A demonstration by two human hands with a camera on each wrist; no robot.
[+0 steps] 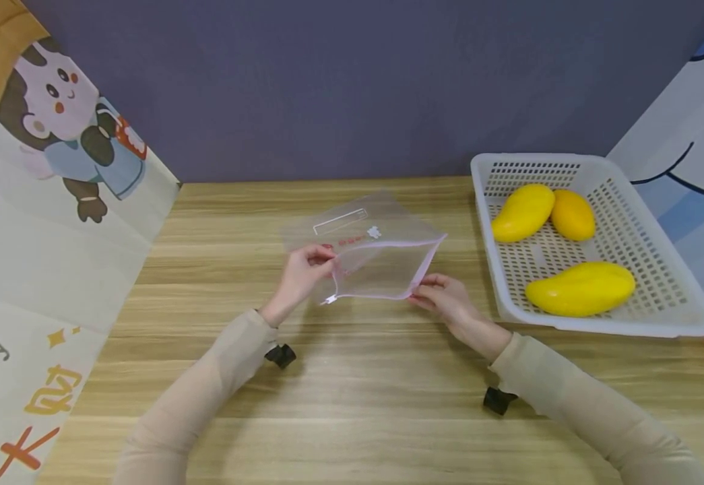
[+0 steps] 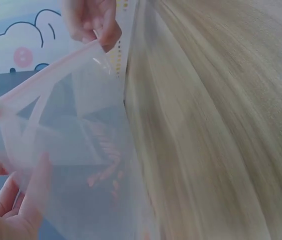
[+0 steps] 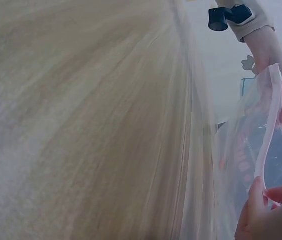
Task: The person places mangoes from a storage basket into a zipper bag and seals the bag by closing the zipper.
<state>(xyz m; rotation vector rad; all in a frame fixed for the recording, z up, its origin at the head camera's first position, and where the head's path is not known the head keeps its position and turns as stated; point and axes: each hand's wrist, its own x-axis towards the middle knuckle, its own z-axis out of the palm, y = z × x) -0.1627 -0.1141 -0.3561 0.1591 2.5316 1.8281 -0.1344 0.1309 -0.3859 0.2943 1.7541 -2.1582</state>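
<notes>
Step in hand: apparently spreading the bag [image 1: 354, 232] open;
Next move: calls, I judge, for a steady, wide mouth;
Left hand [image 1: 299, 271]: grip pinching the bag's left end;
Right hand [image 1: 451, 306]: grip pinching its near rim [image 1: 372, 296];
Bag's place: over the table [image 1: 382, 384], left of the basket [image 1: 624, 326];
Bag's direction: mouth faces the near side; long axis seemingly crosswise, right end farther.

Soft light; faint shadows on table [image 1: 388, 411]; wrist views hazy.
</notes>
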